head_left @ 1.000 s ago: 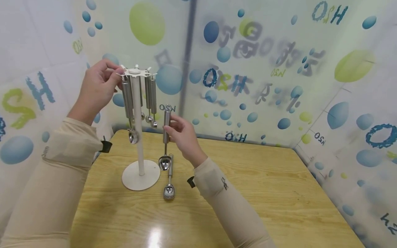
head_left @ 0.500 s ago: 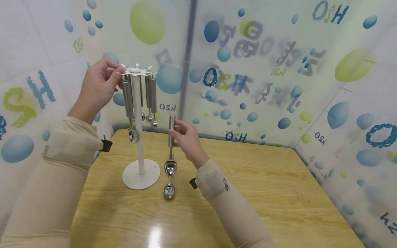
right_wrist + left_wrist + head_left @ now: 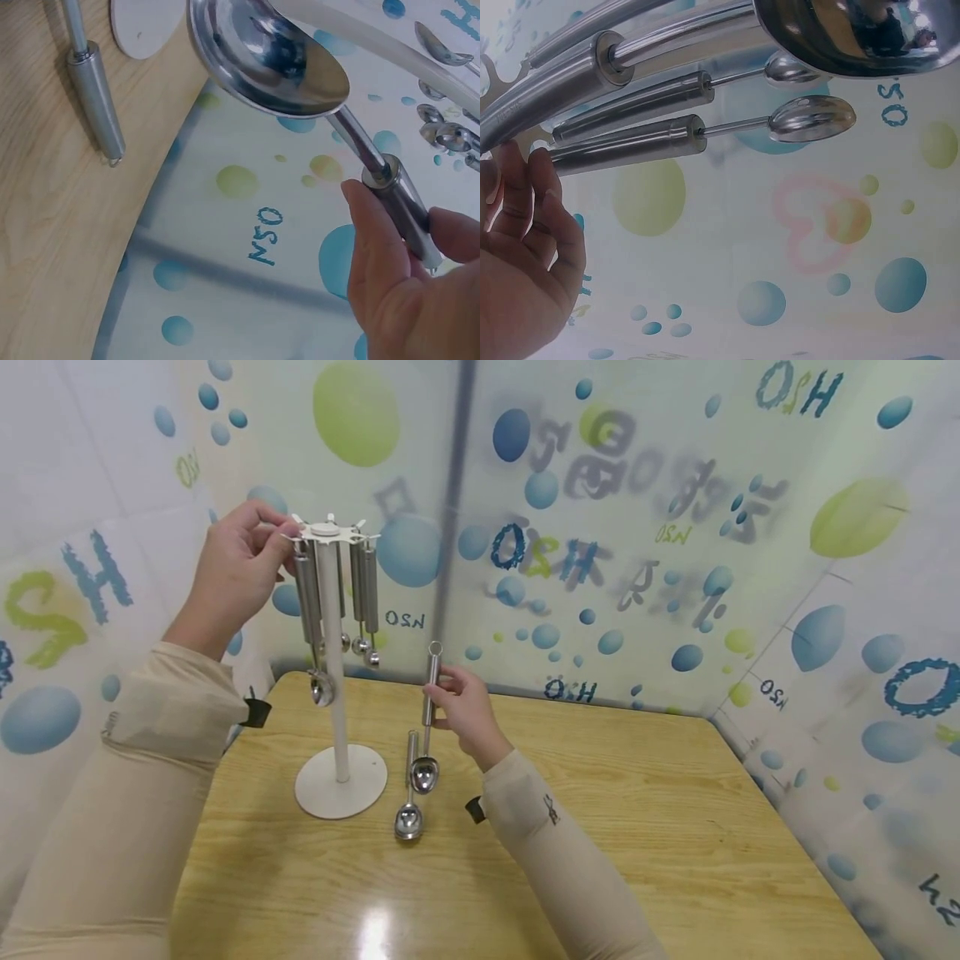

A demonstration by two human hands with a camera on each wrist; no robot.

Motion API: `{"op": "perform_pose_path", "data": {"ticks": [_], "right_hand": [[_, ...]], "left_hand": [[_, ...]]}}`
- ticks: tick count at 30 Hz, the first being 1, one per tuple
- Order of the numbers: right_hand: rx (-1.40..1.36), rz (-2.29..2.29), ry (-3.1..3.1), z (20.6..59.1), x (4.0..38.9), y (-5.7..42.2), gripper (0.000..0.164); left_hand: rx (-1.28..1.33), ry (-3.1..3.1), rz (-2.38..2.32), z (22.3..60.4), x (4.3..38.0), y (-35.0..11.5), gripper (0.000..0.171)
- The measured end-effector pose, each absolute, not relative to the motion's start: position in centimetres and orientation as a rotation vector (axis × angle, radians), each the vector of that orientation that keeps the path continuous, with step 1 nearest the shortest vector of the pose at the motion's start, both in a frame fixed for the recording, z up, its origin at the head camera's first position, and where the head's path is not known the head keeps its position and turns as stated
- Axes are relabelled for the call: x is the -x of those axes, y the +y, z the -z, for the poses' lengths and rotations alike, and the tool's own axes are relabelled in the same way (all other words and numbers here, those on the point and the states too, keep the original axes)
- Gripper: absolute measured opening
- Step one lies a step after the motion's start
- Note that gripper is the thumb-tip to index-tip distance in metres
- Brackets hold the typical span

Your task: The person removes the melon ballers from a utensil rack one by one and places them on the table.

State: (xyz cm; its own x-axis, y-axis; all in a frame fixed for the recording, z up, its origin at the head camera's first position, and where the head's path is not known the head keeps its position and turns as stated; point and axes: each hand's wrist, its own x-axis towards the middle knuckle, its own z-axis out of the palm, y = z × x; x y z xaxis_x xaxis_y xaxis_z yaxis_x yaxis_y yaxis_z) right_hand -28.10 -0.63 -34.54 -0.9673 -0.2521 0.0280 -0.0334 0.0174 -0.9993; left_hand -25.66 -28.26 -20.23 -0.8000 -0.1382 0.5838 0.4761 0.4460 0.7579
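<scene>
In the head view, my right hand (image 3: pixel 468 710) pinches a long-handled steel scoop (image 3: pixel 425 774) by its cylindrical handle, bowl hanging down and ring end up. Its deep, shiny bowl (image 3: pixel 270 64) fills the top of the right wrist view. A second scoop (image 3: pixel 408 821) lies on the table beside it. Up at the white rack (image 3: pixel 333 727), my left hand (image 3: pixel 243 556) pinches the edge of the hooked top. Several steel utensils (image 3: pixel 371 589) hang from that top; one has a larger bowl (image 3: pixel 322 688). In the left wrist view, my fingers (image 3: pixel 559 217) sit by their handle ends.
The rack's round base (image 3: pixel 315 789) stands on the wooden table (image 3: pixel 600 827), left of the lying scoop. Printed wall sheets (image 3: pixel 645 610) close in behind the table and at both sides.
My right hand has carried the scoop rightward and slightly down, away from the rack, passing over the lying scoop. The left hand stays at the rack's top.
</scene>
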Motion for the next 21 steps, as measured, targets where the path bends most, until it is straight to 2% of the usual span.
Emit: {"op": "perform_pose_path", "data": {"ticks": [3, 10, 16, 21], "right_hand": [[0.282, 2.053, 2.121, 35.0, 28.3, -0.3, 0.042], [0.258, 1.993, 2.133, 36.4, 28.9, 0.6, 0.037], [0.186, 1.950, 2.066, 38.1, 29.8, 1.4, 0.043], [0.172, 1.946, 2.000, 39.2, 30.3, 1.9, 0.037]], "left_hand": [[0.288, -2.112, 1.370, 20.3, 25.7, -28.2, 0.005], [0.278, -2.121, 1.382, 20.3, 25.6, -28.2, 0.016], [0.283, -2.105, 1.375, 20.3, 25.5, -28.1, 0.008], [0.285, -2.103, 1.387, 20.3, 25.5, -28.1, 0.011]]}}
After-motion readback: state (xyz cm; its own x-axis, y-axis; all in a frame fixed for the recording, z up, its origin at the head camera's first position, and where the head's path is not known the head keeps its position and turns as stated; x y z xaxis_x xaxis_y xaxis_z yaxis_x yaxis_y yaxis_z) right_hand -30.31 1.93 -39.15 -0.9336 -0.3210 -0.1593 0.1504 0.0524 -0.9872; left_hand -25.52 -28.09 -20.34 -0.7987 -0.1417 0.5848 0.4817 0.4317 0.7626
